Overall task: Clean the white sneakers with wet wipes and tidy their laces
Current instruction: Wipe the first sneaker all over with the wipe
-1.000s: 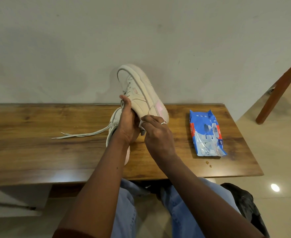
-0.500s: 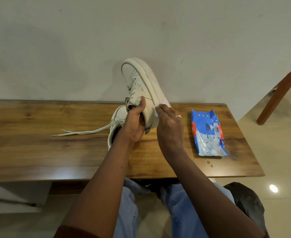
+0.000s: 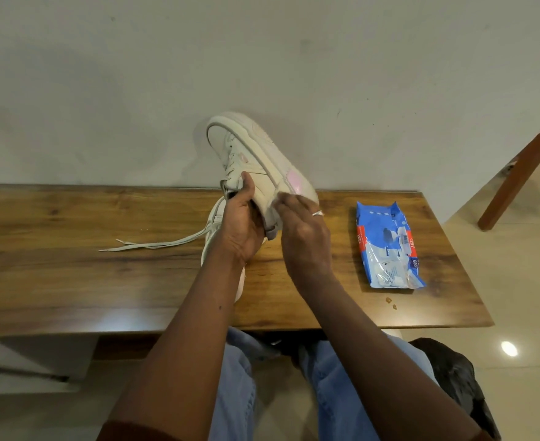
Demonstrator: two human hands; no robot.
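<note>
My left hand (image 3: 240, 227) grips a white sneaker (image 3: 256, 154) at its collar and holds it tilted, toe up toward the wall, above the wooden table (image 3: 71, 265). My right hand (image 3: 303, 237) presses a white wet wipe (image 3: 278, 205) against the sneaker's side near the pink heel patch. The second white sneaker (image 3: 213, 224) lies on the table under my left wrist, mostly hidden. Its loose laces (image 3: 154, 245) trail left across the wood.
A blue pack of wet wipes (image 3: 388, 246) lies on the table's right part. A few small crumbs (image 3: 391, 302) sit near the front edge. A wooden chair leg (image 3: 523, 170) stands on the floor at right, and a dark bag (image 3: 456, 380) lies by my right knee.
My right hand has slid the wipe along the sneaker's side from the heel end toward the pink patch. The left hand has turned and raised the shoe a little.
</note>
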